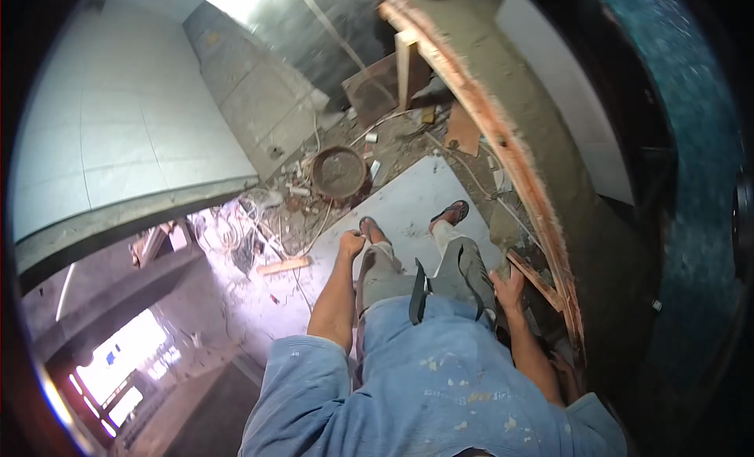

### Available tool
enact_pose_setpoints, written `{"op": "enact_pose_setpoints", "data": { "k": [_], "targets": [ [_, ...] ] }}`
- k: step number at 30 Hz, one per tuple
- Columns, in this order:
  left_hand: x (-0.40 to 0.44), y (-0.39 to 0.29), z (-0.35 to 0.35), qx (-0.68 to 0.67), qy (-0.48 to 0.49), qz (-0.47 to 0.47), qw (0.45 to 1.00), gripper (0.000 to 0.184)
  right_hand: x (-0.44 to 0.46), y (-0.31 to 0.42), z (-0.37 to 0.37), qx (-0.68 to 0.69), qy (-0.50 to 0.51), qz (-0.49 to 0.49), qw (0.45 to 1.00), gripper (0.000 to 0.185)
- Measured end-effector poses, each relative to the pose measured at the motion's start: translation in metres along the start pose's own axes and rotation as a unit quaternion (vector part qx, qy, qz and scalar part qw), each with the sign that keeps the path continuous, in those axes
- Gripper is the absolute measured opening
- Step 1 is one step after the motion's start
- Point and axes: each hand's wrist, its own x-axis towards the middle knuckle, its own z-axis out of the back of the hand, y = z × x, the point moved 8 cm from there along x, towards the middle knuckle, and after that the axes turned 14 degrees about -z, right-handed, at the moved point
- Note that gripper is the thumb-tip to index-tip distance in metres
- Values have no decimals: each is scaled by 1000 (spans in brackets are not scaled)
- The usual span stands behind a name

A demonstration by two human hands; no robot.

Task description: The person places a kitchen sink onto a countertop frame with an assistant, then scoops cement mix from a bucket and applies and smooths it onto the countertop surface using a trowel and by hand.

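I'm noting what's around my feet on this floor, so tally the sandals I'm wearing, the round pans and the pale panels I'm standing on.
Sandals: 2
Round pan: 1
Pale panel: 1
Total: 4

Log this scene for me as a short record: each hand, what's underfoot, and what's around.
Left hand: left hand near the left knee; any contents unclear
Right hand: right hand beside the right thigh; grip unclear
Underfoot: pale board, both feet on it
Ahead, left: round pan with greyish material inside, on littered ground
Left side: tangled cables and a short wood piece
Right side: long timber edge, looks curved in this view
Clothing: blue shirt with pale spots
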Motion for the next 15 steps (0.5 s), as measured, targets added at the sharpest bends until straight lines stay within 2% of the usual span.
{"op": "enact_pose_setpoints", "data": {
  "k": [1,2,3,4,5,7,8,9,10,12,14,15],
  "targets": [
    [-1,38,0,25,5,21,999,33,-4,-20,-18,-18,-1,-35,999,37],
    [8,69,-1,52,14,31,998,34,0,-48,-37,-44,-12,-27,999,37],
    [16,112,-5,82,5,1,997,34,6,-76,-56,-69,-24,-19,997,37],
    [22,153,-5,2,-59,14,998,34,8,-97,-64,-123,-46,22,991,37],
    [39,200,-28,-70,-124,-24,990,34,11,-119,-72,-176,-73,62,980,38],
    [69,232,-13,-53,-122,-9,991,37,11,-87,-105,-215,-53,4,975,39],
    [83,240,-2,-88,-165,31,982,39,4,-54,-111,-173,-2,-80,982,40],
    [93,199,22,-30,-169,28,985,41,18,-58,-119,-188,8,-98,977,39],
    [119,208,25,10,-182,38,982,41,29,-71,-133,-204,24,-116,972,38],
    [161,223,33,102,-161,74,979,39,43,-85,-142,-210,9,-95,973,35],
    [214,257,32,132,-150,-7,980,45,53,-89,-145,-217,9,-102,971,33],
    [233,271,40,154,-196,-6,968,44,54,-84,-145,-220,10,-117,968,32]
  ]
}}
